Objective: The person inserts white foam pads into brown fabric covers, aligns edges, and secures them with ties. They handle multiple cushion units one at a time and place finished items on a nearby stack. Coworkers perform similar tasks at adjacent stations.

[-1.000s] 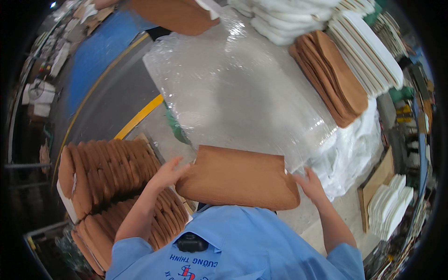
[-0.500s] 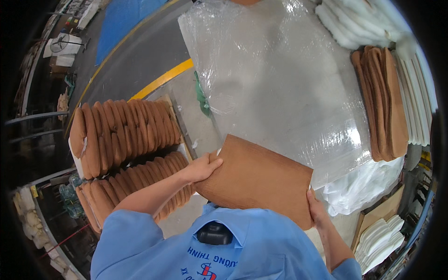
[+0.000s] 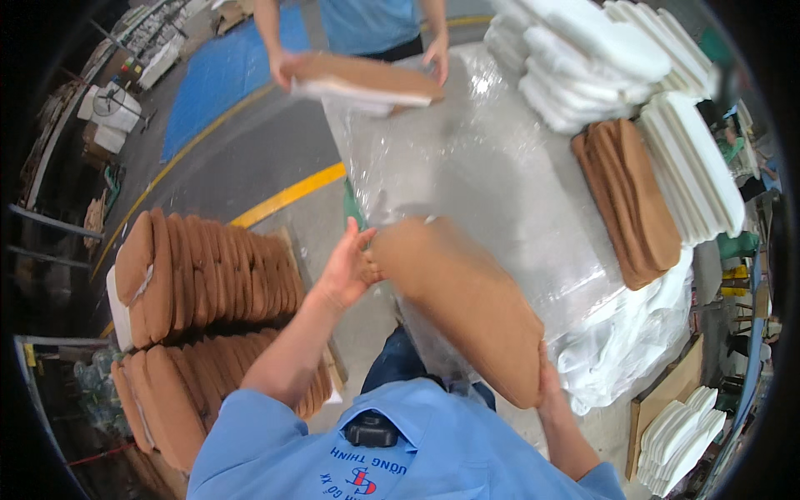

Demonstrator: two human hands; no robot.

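Observation:
I hold a flat brown cushion pad (image 3: pixel 467 304) between both hands, tilted over the near edge of a table wrapped in clear plastic (image 3: pixel 492 167). My left hand (image 3: pixel 350 267) grips its upper left end. My right hand (image 3: pixel 546 383) holds its lower right end, mostly hidden behind the pad. Rows of the same brown pads (image 3: pixel 204 275) stand on edge on a pallet to my left.
Across the table a person in a blue shirt holds another brown pad (image 3: pixel 362 79) with both hands. White foam pads (image 3: pixel 600 58) and a stack of brown pads (image 3: pixel 629 200) lie at the table's right. More white pads (image 3: pixel 675 437) sit low right. A yellow floor line (image 3: pixel 287 196) runs left.
The brown pad has swung from lying flat in front of me to a tilted, end-on position over the table edge. The view turned and the person opposite came into sight.

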